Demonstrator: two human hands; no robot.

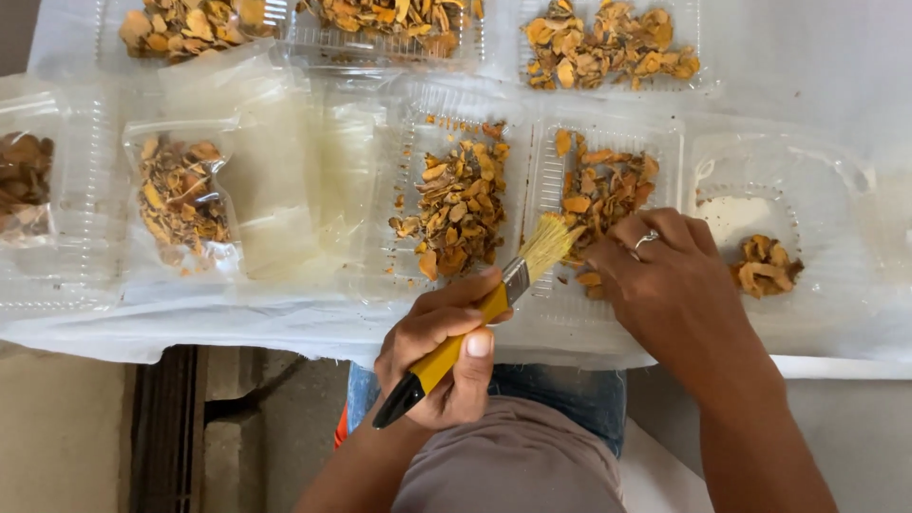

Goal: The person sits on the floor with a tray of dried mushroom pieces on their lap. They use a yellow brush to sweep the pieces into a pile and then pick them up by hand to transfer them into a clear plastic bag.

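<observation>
My left hand [439, 353] is closed around the yellow handle of a flat paintbrush [494, 304], its pale bristles pointing up to the right. The bristles touch the fingertips of my right hand [665, 285], which wears a ring. Those fingers are pinched on a dried orange slice [591, 277] over a clear plastic tray [668, 133] of similar slices. Most of the pinched slice is hidden under the fingers.
Another clear tray [399, 190] of dried slices lies to the left, and a tray [836, 176] with a few pieces [765, 266] to the right. A filled clear bag [180, 199] lies at the left. More filled trays [608, 43] line the back of the white sheet [807, 57].
</observation>
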